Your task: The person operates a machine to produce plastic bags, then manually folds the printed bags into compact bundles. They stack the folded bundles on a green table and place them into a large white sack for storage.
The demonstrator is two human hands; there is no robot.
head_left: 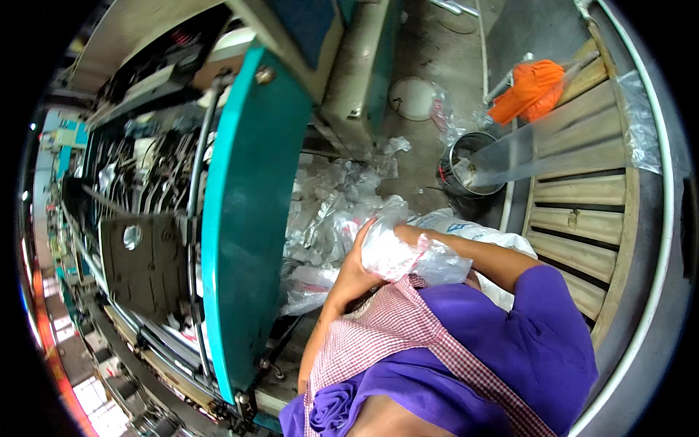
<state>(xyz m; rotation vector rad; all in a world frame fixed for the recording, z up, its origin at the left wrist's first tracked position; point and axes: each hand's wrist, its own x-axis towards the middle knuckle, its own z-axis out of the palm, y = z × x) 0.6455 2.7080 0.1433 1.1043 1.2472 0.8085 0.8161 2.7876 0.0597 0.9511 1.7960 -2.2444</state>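
Right hand (405,231) hidden behind plastic bundle (408,255)

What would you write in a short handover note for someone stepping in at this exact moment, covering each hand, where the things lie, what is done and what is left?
Left hand: closed on the underside of the crumpled clear plastic bag bundle, held against the red-and-white checked apron.
Right hand: mostly hidden behind the same bundle, pressing on its upper side; grip cannot be told.
Things: a loose heap of clear plastic bags lies beside the teal metal machine panel; a full white sack sits just past the hands; a round metal bucket stands beyond.
Done: one bundle gathered.
Left: the heap is not yet gathered.
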